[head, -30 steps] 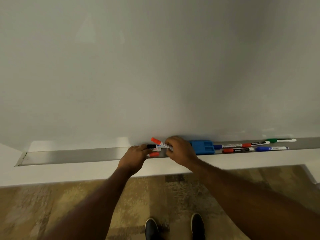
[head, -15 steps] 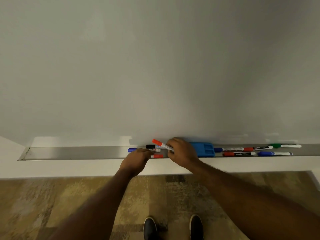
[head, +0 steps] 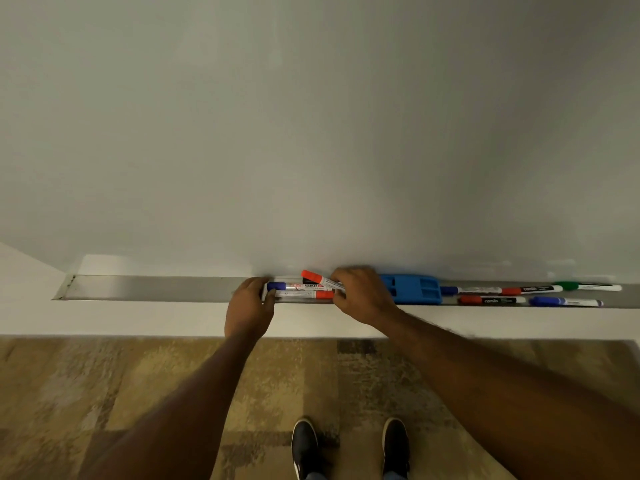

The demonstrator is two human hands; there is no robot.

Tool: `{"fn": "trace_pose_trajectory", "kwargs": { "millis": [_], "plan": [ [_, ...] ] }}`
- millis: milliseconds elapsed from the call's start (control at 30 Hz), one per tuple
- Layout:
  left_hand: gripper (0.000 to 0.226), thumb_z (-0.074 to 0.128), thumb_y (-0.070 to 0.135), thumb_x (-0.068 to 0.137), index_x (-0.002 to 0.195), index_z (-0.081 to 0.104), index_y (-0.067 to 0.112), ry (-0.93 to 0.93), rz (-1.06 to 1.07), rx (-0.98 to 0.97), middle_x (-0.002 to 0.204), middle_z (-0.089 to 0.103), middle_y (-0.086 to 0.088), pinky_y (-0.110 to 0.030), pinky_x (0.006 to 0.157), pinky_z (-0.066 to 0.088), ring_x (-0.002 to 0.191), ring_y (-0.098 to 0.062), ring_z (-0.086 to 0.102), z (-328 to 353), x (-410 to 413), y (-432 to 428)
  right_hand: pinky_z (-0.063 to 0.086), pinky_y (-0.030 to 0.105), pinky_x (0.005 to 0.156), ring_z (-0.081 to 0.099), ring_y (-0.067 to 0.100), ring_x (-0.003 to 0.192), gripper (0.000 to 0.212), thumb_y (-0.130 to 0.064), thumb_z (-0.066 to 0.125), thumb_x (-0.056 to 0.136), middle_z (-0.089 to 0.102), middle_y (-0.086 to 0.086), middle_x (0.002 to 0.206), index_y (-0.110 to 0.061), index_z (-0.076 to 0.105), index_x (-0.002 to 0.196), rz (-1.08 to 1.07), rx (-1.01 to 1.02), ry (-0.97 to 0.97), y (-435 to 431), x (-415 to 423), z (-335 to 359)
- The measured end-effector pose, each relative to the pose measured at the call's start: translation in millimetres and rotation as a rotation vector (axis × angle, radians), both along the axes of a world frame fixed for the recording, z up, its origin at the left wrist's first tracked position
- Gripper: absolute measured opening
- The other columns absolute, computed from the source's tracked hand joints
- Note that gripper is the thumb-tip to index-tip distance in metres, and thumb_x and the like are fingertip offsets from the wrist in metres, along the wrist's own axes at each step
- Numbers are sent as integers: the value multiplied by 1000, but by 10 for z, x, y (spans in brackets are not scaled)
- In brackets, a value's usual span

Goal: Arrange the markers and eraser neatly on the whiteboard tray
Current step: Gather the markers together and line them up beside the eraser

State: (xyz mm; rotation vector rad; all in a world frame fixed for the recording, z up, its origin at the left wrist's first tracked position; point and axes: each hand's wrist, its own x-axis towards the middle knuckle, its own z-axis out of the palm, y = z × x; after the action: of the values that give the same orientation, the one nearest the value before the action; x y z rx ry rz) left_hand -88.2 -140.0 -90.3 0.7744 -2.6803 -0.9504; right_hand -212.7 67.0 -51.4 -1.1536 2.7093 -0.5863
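Observation:
A long metal whiteboard tray [head: 156,287] runs under the board. My left hand [head: 249,306] presses against the left ends of a small bunch of markers [head: 299,291] lying in the tray: one blue-capped, one red-ended, one black-capped. My right hand [head: 362,294] grips a red-capped marker [head: 320,279] that tilts up over the bunch, its cap to the upper left. A blue eraser [head: 414,288] sits just right of that hand. Several more markers [head: 526,294] in blue, red and green lie in two rows at the right.
The white board [head: 311,133] fills the upper view. Below the tray is a pale ledge [head: 138,320], then patterned brown carpet [head: 104,393] with my two dark shoes [head: 349,445]. The tray's left stretch holds nothing.
My left hand slid left along the tray to the markers' left ends, uncovering the blue-capped marker. The right hand keeps the tilted red-capped marker in place.

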Motion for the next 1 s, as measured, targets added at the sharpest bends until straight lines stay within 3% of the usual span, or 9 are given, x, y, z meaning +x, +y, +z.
{"fn": "trace_pose_trajectory", "kwargs": {
  "millis": [233, 333, 533, 1000],
  "plan": [
    [31, 62, 22, 91, 121, 66, 17, -48, -198, -110, 126, 63, -3, -38, 91, 51, 108, -25, 59, -8, -3, 15, 51, 29, 76, 67, 22, 84, 29, -34, 68, 85, 73, 7, 100, -13, 67, 105, 20, -20, 20, -69, 15, 2],
    [25, 59, 21, 93, 116, 69, 18, -57, -234, -142, 125, 62, -4, -38, 86, 52, 106, -26, 59, -12, -3, 9, 54, 32, 81, 67, 22, 86, 27, -32, 68, 86, 73, 7, 101, -13, 67, 106, 17, -9, 21, -90, 12, 13],
    [19, 61, 13, 91, 106, 73, 16, -48, -338, -222, 120, 67, -4, -36, 82, 52, 103, -29, 62, 44, -20, -31, 55, 36, 78, 66, 21, 80, 21, -27, 67, 86, 73, 6, 96, -12, 68, 101, 10, -17, 37, -74, 11, 32],
    [23, 64, 14, 89, 112, 70, 14, -44, -336, -258, 117, 69, -2, -37, 86, 53, 101, -25, 64, 185, 27, 23, 52, 31, 81, 68, 20, 88, 31, -39, 67, 86, 73, 5, 102, -15, 68, 106, -30, -5, 18, 144, 22, 85]
  ]
}}
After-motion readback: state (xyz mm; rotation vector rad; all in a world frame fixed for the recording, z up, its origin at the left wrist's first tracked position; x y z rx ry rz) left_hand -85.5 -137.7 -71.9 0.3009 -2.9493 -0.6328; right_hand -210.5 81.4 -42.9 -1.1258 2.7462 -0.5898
